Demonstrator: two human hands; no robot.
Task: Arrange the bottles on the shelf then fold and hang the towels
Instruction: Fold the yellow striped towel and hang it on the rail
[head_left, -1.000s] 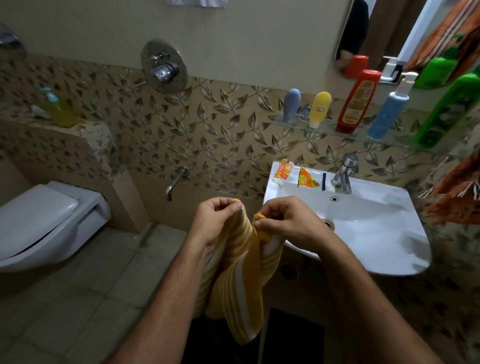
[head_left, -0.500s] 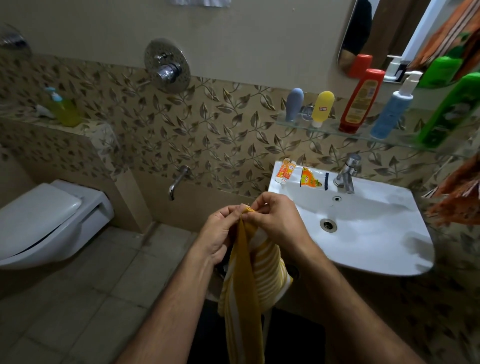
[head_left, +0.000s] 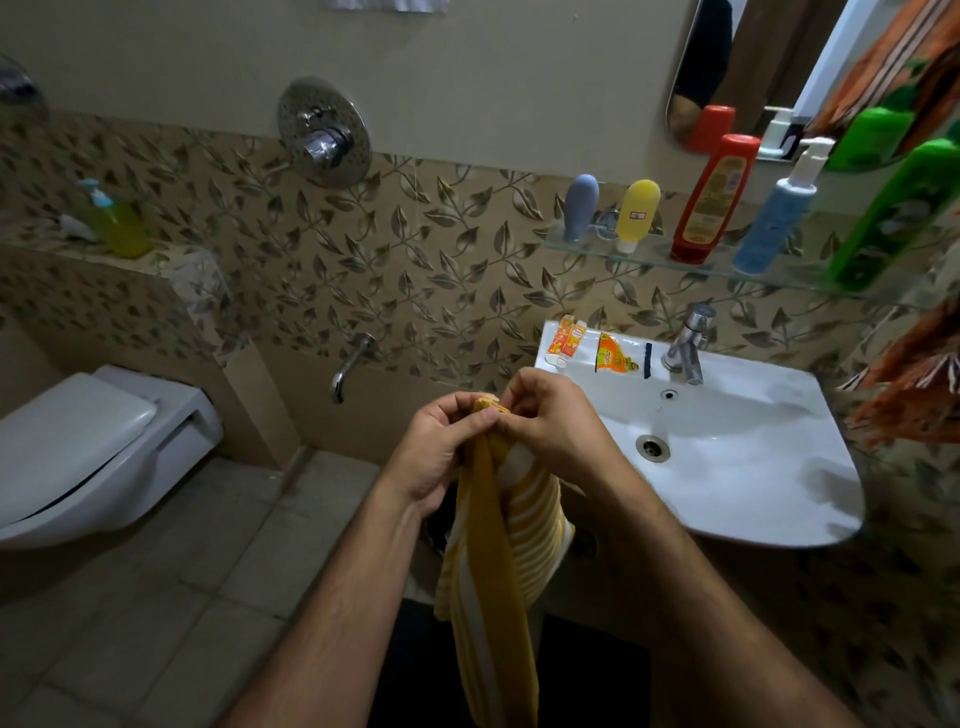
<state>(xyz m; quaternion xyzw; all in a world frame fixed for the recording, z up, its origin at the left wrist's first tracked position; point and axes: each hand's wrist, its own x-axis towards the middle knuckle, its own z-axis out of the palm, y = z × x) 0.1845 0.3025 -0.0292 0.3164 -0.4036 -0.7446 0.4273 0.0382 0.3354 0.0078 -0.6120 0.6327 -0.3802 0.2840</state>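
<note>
Center frame, left hand (head_left: 436, 447) and right hand (head_left: 550, 421) are pinching yellow striped towel's (head_left: 498, 551) top corners together; align edges before folding again.

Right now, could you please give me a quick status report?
Left hand and right hand both pinch the yellow towel top. Towel hangs folded, not hung. Bottles stand on the shelf. Nothing blocking.
</note>
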